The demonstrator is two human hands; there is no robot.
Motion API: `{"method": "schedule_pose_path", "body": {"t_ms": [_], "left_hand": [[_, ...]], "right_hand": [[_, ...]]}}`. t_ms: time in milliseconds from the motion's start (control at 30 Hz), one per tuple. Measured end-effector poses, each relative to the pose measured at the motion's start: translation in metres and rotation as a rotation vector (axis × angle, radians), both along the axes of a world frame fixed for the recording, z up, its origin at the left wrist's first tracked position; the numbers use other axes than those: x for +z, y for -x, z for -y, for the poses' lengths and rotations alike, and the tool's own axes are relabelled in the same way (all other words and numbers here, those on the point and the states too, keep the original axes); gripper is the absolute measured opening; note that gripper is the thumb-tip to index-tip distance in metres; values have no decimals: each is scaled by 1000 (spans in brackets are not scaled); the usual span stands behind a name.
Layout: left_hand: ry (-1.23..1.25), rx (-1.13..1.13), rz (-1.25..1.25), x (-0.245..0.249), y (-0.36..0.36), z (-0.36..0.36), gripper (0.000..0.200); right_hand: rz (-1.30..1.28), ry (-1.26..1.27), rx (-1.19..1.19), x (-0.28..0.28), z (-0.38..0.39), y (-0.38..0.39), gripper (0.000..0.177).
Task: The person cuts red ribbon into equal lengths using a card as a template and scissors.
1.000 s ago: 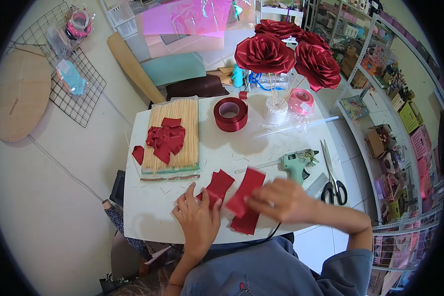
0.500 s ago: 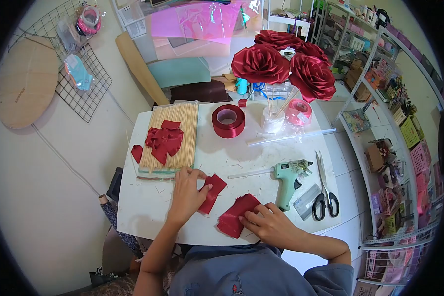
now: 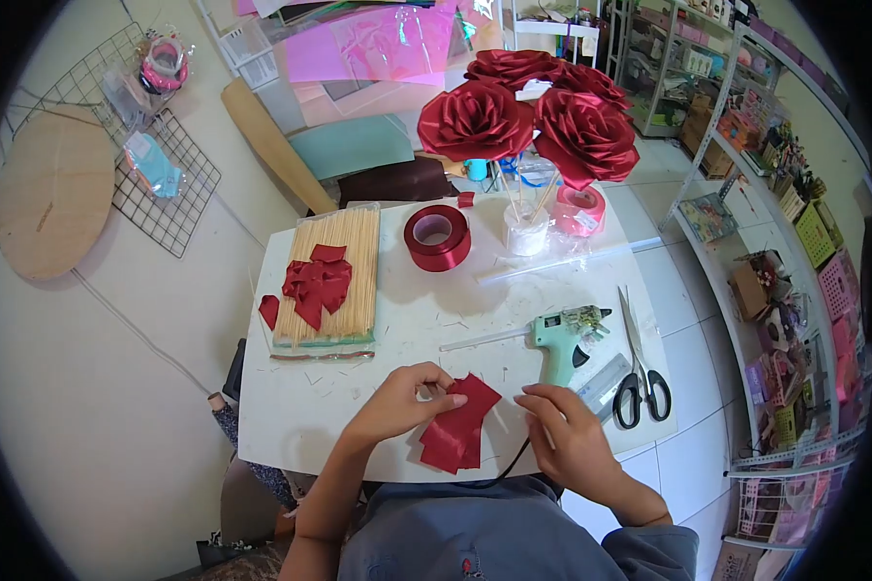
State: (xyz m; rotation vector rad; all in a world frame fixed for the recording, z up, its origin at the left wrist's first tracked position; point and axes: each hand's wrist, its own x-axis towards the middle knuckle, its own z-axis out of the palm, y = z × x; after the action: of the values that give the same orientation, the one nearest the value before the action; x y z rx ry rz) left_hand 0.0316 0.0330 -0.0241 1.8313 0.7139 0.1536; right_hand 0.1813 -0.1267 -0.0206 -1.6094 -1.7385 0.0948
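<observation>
My left hand (image 3: 402,405) pinches the upper left edge of a dark red satin ribbon piece (image 3: 473,399) between thumb and fingers. Other cut ribbon pieces (image 3: 444,447) lie beneath and beside it, near the table's front edge. To the right, my right hand (image 3: 574,441) hovers with bent fingers apart and nothing visible in them, a short gap from the ribbon. Close to that hand are a mint green glue gun (image 3: 554,344) with a glue stick in its back and black-handled scissors (image 3: 638,373), lying slightly open.
A bundle of thin wooden sticks (image 3: 344,237) carries a heap of red ribbon petals (image 3: 320,283). Behind stand a red ribbon roll (image 3: 438,254), large red ribbon roses (image 3: 586,136) in a white cup (image 3: 525,237), and pink tape (image 3: 581,210). Shelves (image 3: 736,184) line the right side.
My left hand has carried its ribbon piece right, over the other pieces. My right hand has let go of those pieces and moved right. The camera view has shifted slightly.
</observation>
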Motion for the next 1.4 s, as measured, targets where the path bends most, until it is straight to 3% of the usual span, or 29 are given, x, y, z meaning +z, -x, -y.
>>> {"method": "schedule_pose_path", "body": {"t_ms": [67,167,267,333,367,533,767,867,1033,1233,1300,1333,1400], "left_hand": [[-28,39,-15,-9,-1,2,29],[-99,137,-109,-18,4,10,28],[-230,151,-18,-15,10,26,37],[-487,327,98,-17,14,37,50],[-486,328,100,-17,17,40,50],[-284,291,150,-23,20,50,56],[-219,302,158,-31,20,49,57],[-192,294,167,-31,21,52,58],[-149,287,176,-29,21,54,56],[-178,283,193,-31,19,49,57],[-15,117,448,-36,15,39,60],[-16,120,451,-31,15,37,60],[435,-139,417,-15,14,31,64]], "right_hand": [[-342,187,-58,-1,-2,11,29],[-377,282,-20,-4,-8,20,38],[-391,331,6,-7,-15,27,47],[-395,342,-41,-10,-20,31,50],[-393,342,-42,-12,-22,32,50],[-395,265,-76,-22,-32,43,57],[-385,308,-128,-26,-43,47,57],[-257,263,-161,-22,-44,45,51],[-34,416,-134,-15,-45,39,29],[-176,315,-8,-12,-41,33,20],[-221,269,53,0,-40,33,20],[-268,224,114,6,-39,32,20],[-254,222,152,16,-36,31,22]]}}
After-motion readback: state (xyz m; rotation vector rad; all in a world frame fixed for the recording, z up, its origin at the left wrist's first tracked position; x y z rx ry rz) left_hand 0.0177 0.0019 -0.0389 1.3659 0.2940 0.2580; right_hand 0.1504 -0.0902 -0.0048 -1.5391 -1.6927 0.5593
